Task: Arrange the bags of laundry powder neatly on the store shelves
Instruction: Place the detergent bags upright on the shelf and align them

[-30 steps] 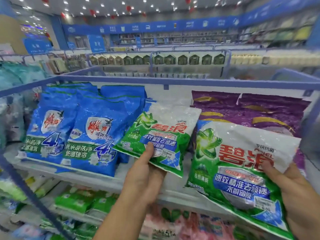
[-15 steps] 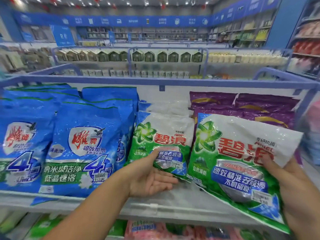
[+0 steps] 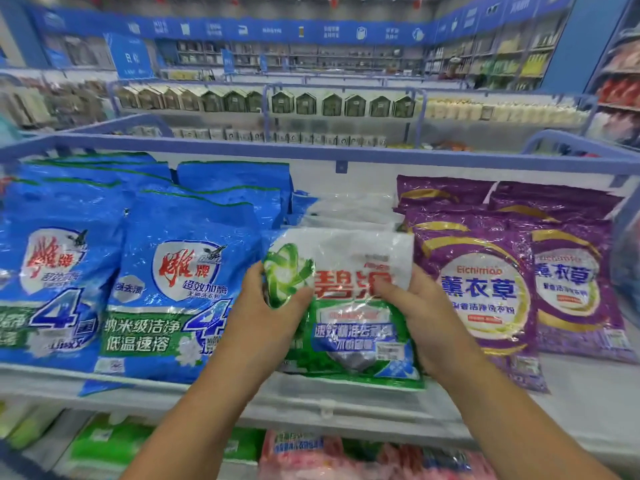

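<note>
Hands (image 3: 273, 317) apparently clasping green bag (image 3: 349, 306).

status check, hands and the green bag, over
Left hand and right hand both gripping green-and-white bag in its shelf slot. Nothing in the way.

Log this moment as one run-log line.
left hand: grips green-white bag | right hand: grips same bag | position: shelf, between blue bags and purple bags

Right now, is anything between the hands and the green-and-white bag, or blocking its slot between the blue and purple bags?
Nothing visible. The left hand and right hand grip the green-and-white bag directly, and it already sits in the gap between the blue bags and purple bags.
</note>
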